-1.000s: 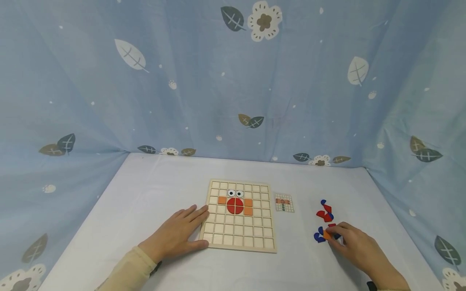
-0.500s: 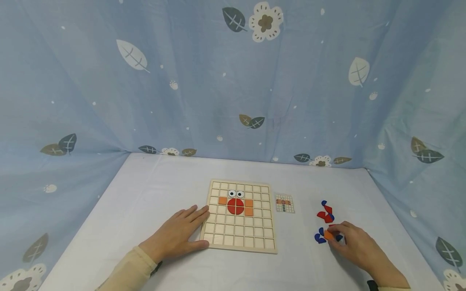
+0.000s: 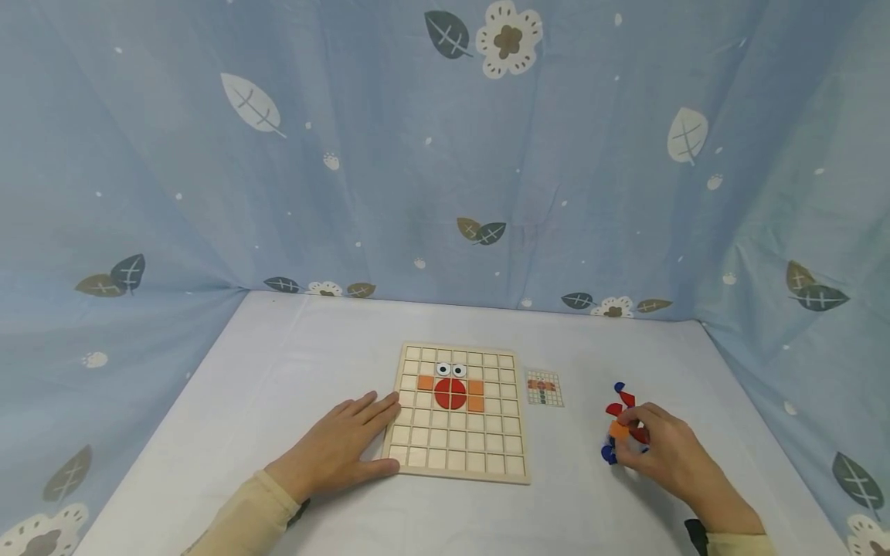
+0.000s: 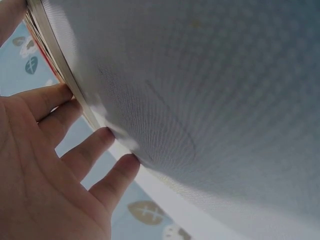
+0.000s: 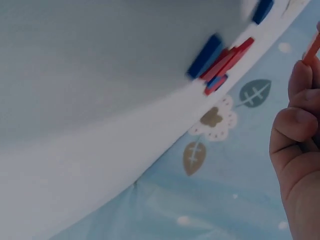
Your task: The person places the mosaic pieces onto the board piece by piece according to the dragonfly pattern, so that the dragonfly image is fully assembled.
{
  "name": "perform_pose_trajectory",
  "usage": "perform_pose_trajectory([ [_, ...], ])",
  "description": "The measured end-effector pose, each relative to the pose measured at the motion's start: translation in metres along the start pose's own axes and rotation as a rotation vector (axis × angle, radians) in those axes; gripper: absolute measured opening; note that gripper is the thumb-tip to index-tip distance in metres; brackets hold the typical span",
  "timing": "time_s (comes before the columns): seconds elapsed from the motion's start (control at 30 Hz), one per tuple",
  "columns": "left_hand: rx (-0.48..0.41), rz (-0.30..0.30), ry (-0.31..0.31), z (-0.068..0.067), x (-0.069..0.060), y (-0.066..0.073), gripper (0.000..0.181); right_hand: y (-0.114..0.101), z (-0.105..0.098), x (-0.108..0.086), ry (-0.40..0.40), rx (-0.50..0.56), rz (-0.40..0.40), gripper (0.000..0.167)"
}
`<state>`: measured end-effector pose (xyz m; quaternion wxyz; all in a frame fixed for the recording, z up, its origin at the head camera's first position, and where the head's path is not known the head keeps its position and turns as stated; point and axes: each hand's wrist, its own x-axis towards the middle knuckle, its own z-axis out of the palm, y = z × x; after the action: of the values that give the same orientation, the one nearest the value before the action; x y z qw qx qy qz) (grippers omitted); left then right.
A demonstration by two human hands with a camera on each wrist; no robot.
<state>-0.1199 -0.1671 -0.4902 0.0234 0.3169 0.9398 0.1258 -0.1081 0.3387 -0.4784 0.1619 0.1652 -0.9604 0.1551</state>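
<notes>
My right hand point(image 3: 667, 455) pinches an orange square tile point(image 3: 618, 431) between thumb and fingers, above loose red and blue pieces. In the right wrist view that orange tile point(image 5: 312, 50) shows edge-on at the right border. My left hand point(image 3: 341, 446) lies palm down with straight fingers, its fingertips at the left edge of a wooden grid board point(image 3: 455, 459). On the board are two eye discs point(image 3: 450, 370), a red circle point(image 3: 450, 394) made of quarter pieces, and orange squares at both sides of it. The left wrist view shows the fingertips point(image 4: 131, 162) at the board's edge.
A small pattern card point(image 3: 545, 388) lies to the right of the board. Beyond the right hand are red pieces point(image 3: 615, 409) and a blue piece point(image 3: 619, 387); more blue pieces point(image 3: 608, 454) lie beside it. A patterned blue curtain point(image 3: 389, 193) encloses the white table point(image 3: 320, 332).
My right hand has risen off the pieces and shifted slightly away from me and left, carrying the orange tile. The left hand and the board stay in place.
</notes>
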Motion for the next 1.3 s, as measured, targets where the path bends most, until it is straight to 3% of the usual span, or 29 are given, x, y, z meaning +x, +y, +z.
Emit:
perform_pose_trajectory([
  [0.13, -0.006, -0.009, -0.006, 0.000, 0.000, 0.000, 0.086, -0.008, 0.006, 0.009, 0.017, 0.018, -0.039, 0.031],
  [0.57, -0.003, -0.007, -0.001, 0.001, 0.000, 0.000, 0.087, -0.052, 0.023, 0.049, -0.070, 0.126, -0.042, 0.028],
  [0.83, -0.002, -0.013, -0.006, 0.001, -0.001, -0.001, 0.087, -0.089, 0.042, 0.079, -0.069, 0.214, -0.162, 0.027],
  [1.1, 0.000, -0.019, -0.023, 0.001, 0.000, -0.001, 0.087, -0.127, 0.057, 0.110, -0.195, 0.295, -0.195, 0.023],
  [1.3, -0.004, -0.015, -0.022, 0.000, 0.000, -0.001, 0.087, -0.149, 0.067, 0.130, -0.231, 0.312, -0.278, 0.022],
])
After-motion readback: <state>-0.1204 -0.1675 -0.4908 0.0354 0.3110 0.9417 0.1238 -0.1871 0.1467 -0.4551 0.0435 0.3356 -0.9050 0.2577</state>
